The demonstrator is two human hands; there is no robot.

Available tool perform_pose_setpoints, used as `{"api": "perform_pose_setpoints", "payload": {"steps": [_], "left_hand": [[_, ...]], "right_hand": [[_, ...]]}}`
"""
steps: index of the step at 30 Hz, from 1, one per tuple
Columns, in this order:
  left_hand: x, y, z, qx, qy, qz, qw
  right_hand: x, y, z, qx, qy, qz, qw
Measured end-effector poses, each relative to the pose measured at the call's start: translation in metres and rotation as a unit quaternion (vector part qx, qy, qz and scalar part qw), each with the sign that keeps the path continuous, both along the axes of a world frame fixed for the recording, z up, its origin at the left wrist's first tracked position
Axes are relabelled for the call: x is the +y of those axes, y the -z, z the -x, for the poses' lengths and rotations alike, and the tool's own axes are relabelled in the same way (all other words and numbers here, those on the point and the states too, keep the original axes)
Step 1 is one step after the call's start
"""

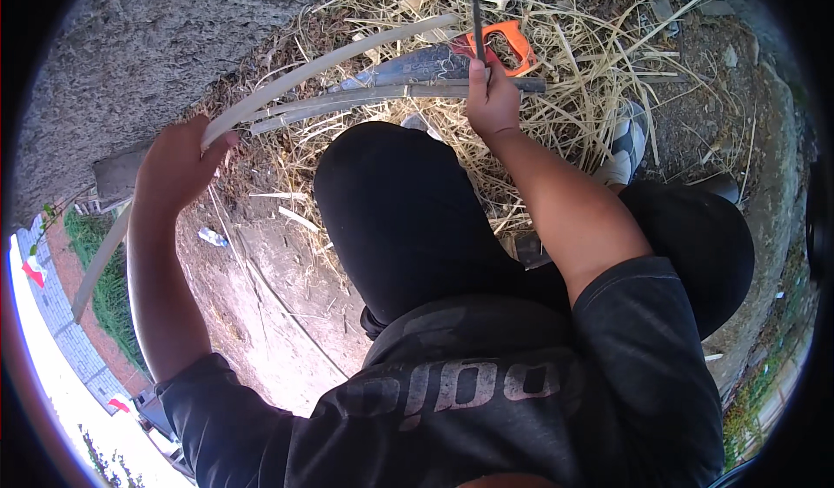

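Observation:
My left hand [182, 162] is closed around a long pale bamboo strip [300, 75], which curves from the straw at the top down past my left forearm. My right hand [493, 99] is closed on a long, thin dark tool [475, 6], perhaps a blade seen edge-on; its grip is hidden in my fist. A handsaw with an orange handle [512, 45] lies on the ground just beyond that fist. Its blade [404, 68] points left between the held strip and another bamboo piece [369, 97], whose darker end passes by my right hand.
Pale shavings [573, 79] litter the ground around the saw. A rough stone surface [165, 45] rises at the upper left. My black-clad knee [395, 201] is in the middle, and my shoe [627, 145] stands to the right. Thin strands [261, 271] lie on bare soil.

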State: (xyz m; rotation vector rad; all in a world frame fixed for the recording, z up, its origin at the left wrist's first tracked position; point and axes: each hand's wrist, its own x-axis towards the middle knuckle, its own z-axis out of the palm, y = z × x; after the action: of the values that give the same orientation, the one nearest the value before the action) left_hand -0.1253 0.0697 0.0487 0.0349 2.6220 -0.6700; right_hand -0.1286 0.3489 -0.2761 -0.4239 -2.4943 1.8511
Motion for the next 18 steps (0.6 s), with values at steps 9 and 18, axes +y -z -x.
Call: {"api": "perform_pose_setpoints", "payload": {"steps": [9,18], "left_hand": [[-0.017,0.006,0.015,-0.038,-0.127,-0.074,0.988],[-0.023,0.015,0.017,-0.076,-0.138,-0.109,0.981]], "right_hand": [[-0.030,-0.036,0.000,-0.051,-0.310,0.023,0.949],[0.028,0.041,0.015,-0.136,-0.197,-0.189,0.952]]}}
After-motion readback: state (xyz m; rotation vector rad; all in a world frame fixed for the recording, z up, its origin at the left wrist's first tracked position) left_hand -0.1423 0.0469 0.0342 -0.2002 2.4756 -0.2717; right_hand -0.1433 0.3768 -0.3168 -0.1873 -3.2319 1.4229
